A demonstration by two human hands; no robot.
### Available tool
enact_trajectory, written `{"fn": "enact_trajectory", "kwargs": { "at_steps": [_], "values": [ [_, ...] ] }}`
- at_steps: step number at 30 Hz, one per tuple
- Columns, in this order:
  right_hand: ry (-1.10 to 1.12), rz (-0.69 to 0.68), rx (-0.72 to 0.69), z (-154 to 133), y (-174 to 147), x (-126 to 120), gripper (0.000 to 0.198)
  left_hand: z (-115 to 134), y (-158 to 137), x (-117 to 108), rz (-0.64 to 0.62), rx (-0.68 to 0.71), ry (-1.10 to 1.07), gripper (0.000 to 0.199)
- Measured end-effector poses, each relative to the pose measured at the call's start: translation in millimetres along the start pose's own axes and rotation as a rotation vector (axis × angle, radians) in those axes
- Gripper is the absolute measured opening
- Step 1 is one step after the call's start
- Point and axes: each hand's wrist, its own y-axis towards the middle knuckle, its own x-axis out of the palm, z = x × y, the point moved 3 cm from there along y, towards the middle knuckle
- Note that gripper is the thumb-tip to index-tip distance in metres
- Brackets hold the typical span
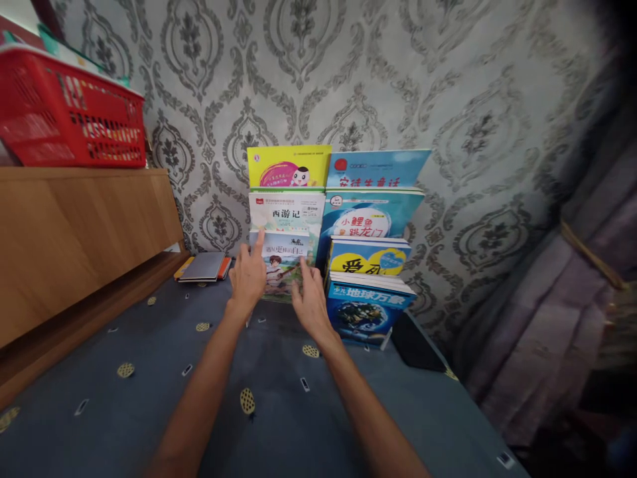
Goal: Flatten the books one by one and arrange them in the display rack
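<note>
Surface: a dark blue-grey cloth (279, 411) with small yellow dotted ovals and white flecks, filling the lower half of the frame and running back to the wall.

Wall: grey damask wallpaper (448, 86) across the whole upper frame.

Left of frame: a wooden board (74, 239), plain and slanting toward the centre; on top of it, upper left, a red plastic basket (70, 113) with slotted sides (its contents cannot be made out).

Right of frame: a mauve curtain (557, 285) gathered by a tan tie.

Centre: two stepped rows of children's books leaning against the wall, each front book lower than the one behind. Left row, back to front: a yellow book (288, 166), a white book (286, 214), then the illustrated book (281, 265) showing a figure with a guitar. Right row: blue-covered books, the foremost an earth book (365, 312).

Left hand (247, 279): fingers spread, index fingertip on the upper left corner of the illustrated book, grasping nothing.

Right hand (311, 299): open, fingers apart, laid against that book's lower right part, just beside the earth book.

Centre left, flat on the cloth by the wall: a grey notebook (203, 267) with orange edging, well apart from both hands.

Lower right of the rows: a flat black object (415, 345), unidentifiable.
</note>
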Motion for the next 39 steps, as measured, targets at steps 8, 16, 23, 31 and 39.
{"fn": "enact_trajectory", "kwargs": {
  "at_steps": [8, 16, 23, 31, 39],
  "values": [
    [0.023, 0.030, 0.000, -3, 1, -4, 0.056, -4, -4, -3, 0.004, 0.029, -0.025, 0.067],
    [0.089, 0.021, -0.003, -8, 4, -8, 0.051, -5, -5, -11, 0.011, 0.015, -0.086, 0.066],
    [0.125, 0.034, -0.032, -15, 5, -12, 0.047, -7, -5, -15, 0.031, 0.031, -0.109, 0.066],
    [0.184, 0.038, -0.080, -24, 6, -19, 0.037, -10, -8, -17, 0.097, 0.056, -0.125, 0.068],
    [0.215, -0.001, -0.063, -32, 7, -24, 0.034, -15, -13, -18, 0.097, 0.070, -0.139, 0.067]
  ]
}}
